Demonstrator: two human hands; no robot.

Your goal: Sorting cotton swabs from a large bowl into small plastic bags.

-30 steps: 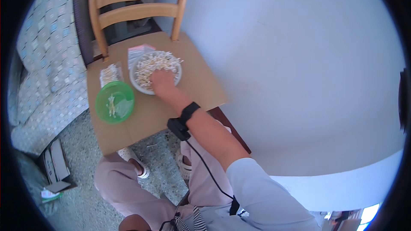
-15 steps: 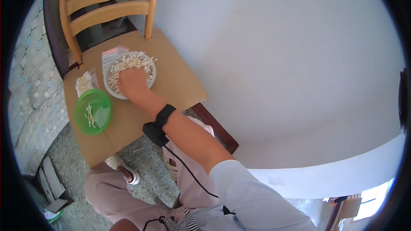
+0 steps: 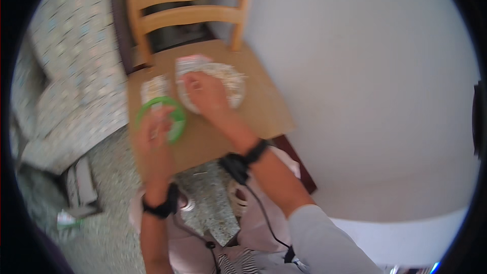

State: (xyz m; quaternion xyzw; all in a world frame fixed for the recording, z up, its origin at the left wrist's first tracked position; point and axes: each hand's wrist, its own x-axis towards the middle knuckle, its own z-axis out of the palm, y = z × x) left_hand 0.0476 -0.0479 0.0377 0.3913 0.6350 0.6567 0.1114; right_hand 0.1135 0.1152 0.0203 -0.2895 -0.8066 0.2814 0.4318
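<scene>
A white bowl [image 3: 188, 104] heaped with cotton swabs [image 3: 231, 77] stands on the chair seat. My right hand [image 3: 204, 92] is over its left side, fingers curled together; whatever they may hold is too blurred to make out. Over the green bowl [image 3: 180, 124], left of and nearer than the white one, hovers my left hand [image 3: 156, 126], smeared by motion. It hides much of that bowl's contents. Just behind the green bowl lies a clear bag of cotton swabs [image 3: 154, 86].
A wooden chair [image 3: 190, 16] bears a brown cardboard sheet [image 3: 253, 109]. Behind the white bowl lies a clear bag with a pink-red edge [image 3: 190, 60]. A pale wall [image 3: 355, 96] rises at right; patterned fabric [image 3: 76, 71] covers something at left.
The view has shifted, so the chair sits further right. My left hand has come in over the green bowl. My right hand has lifted out of the swabs toward the white bowl's left side.
</scene>
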